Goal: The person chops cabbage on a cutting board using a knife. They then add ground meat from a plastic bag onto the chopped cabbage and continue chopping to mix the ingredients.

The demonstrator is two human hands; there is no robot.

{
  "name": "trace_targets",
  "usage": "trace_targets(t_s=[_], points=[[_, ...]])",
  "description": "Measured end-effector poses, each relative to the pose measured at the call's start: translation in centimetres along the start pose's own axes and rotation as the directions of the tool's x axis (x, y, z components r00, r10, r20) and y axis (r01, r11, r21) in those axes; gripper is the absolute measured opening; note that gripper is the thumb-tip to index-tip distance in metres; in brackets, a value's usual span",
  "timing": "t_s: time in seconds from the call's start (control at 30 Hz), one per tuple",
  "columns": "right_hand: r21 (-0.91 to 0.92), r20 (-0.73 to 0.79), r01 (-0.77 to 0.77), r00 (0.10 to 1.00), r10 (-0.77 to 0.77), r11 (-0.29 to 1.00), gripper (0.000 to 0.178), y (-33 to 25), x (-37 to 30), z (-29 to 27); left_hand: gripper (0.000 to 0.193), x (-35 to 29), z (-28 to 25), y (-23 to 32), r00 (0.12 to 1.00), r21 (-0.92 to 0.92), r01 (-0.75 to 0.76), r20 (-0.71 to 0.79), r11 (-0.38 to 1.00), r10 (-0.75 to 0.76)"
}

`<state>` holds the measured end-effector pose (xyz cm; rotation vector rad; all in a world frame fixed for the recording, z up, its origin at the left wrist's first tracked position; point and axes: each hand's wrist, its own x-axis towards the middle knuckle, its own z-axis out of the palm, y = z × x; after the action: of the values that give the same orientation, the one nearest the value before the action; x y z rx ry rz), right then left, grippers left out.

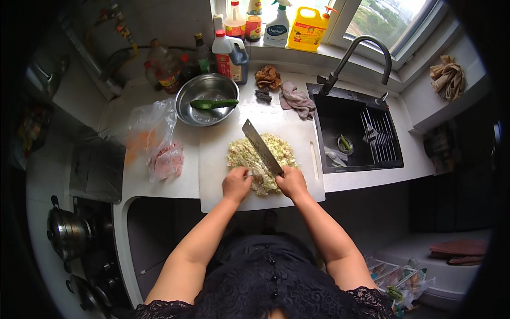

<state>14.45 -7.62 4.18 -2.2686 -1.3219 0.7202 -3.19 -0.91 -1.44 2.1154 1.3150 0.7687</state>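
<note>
My right hand is closed round the handle of a cleaver. Its broad blade points away and to the left, over a heap of finely chopped pale green vegetable, perhaps cabbage. At the heap's near left edge is my left hand, fingers curled in; a small whitish bit shows at the fingertips, too small to name. Under the heap lies a white cutting board, its near edge jutting past the counter. Whether the blade touches the heap, I cannot tell.
Behind the board's left side, a steel bowl holds a cucumber. Left of the board lie plastic bags, one with pinkish meat. A rag is near the black sink at right. Several bottles line the back; a pot stands far left.
</note>
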Motion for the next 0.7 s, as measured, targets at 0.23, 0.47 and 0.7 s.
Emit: trace_targets(t_s=[0.23, 0.47, 0.7], points=[[0.135, 0.124, -0.017, 0.992, 0.001, 0.991, 0.019, -1.0, -1.9, 2.2, 0.022, -1.4, 0.3, -4.2, 0.793, -0.387, 0.608, 0.331, 0.693, -0.512], [-0.059, 0.127, 0.159, 0.98, -0.15, 0.986, 0.016, -3.3, -2.7, 3.0, 0.021, -2.1, -0.4, -2.9, 0.658, -0.556, 0.713, 0.318, 0.427, -0.683], [-0.128, 0.121, 0.199, 0.975, -0.184, 0.972, 0.015, -4.5, -2.2, 4.6, 0.012, -2.5, 1.2, -4.5, 0.763, -0.495, 0.619, 0.198, 0.609, -0.615]])
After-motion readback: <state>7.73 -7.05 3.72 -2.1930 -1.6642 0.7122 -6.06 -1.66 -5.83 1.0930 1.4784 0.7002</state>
